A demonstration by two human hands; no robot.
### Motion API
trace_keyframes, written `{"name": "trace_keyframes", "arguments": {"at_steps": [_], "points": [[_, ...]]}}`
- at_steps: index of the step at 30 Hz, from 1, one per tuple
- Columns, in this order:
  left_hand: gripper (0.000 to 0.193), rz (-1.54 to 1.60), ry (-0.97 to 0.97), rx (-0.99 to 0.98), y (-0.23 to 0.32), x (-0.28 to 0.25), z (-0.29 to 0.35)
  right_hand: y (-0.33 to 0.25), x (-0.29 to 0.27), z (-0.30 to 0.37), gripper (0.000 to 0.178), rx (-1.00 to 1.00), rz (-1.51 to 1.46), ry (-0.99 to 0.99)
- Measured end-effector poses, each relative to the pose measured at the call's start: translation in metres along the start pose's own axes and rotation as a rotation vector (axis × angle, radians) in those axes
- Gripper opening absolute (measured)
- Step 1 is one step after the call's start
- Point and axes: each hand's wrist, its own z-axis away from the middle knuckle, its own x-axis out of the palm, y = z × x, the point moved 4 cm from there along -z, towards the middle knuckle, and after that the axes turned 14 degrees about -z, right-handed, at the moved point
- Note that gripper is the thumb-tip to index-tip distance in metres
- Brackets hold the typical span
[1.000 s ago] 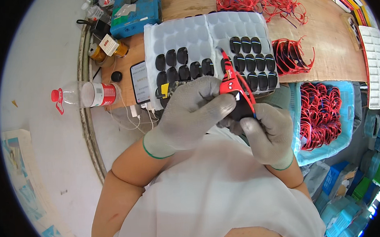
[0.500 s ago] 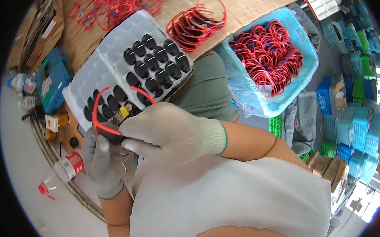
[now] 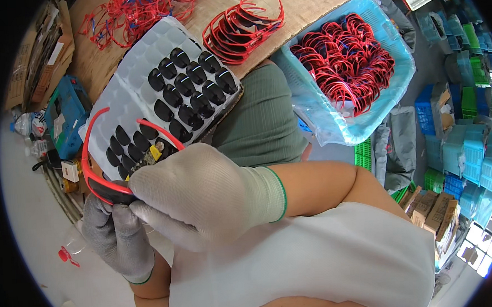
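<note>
A pair of red-framed sunglasses [image 3: 108, 192] with a dark lens is gripped between my two gloved hands, its temples pointing up and away from me. My left hand [image 3: 117, 238] pinches the frame front from below. My right hand [image 3: 190, 198] closes on the other side of the front, hiding much of it. Just beyond them lies a pale moulded tray [image 3: 124, 73] with dark lenses [image 3: 187, 84] in rows of pockets. A small part with a yellow piece [image 3: 156, 152] shows behind my right hand, partly covered; its kind is unclear.
A stack of red glasses [image 3: 242, 34] and a tangle of red and blue frames [image 3: 138, 14] lie on the wooden table [image 3: 305, 3]. At right stands a light-blue basket [image 3: 403, 76] heaped with red glasses [image 3: 344, 65]. A blue case [image 3: 69, 115] is at left.
Both hands have shifted left and slightly down with the sunglasses, still gripping them. The surroundings have shifted slightly in the picture.
</note>
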Motion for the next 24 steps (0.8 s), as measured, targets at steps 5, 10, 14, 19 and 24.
{"name": "trace_keyframes", "arguments": {"at_steps": [5, 10, 14, 19, 24], "points": [[0.027, -0.013, -0.018, 0.041, -0.005, 0.015, -0.014, 0.017, -0.02, 0.0, 0.016, -0.127, 0.012, 0.004], [0.02, -0.041, -0.246, 0.004, -0.022, 0.045, -0.047, 0.07, -0.073, 0.008, 0.023, -0.355, 0.256, 0.084], [0.02, 0.062, -0.226, -0.165, -0.046, 0.053, -0.059, 0.142, -0.223, -0.028, 0.025, 0.0, 0.716, 0.238], [0.016, -0.011, -0.299, -0.194, -0.063, 0.058, -0.083, 0.233, -0.31, -0.015, 0.022, 0.426, 0.935, 0.011], [0.022, -0.054, -0.249, -0.245, -0.084, 0.038, -0.119, 0.233, -0.281, -0.021, 0.028, 0.571, 0.677, 0.043]]}}
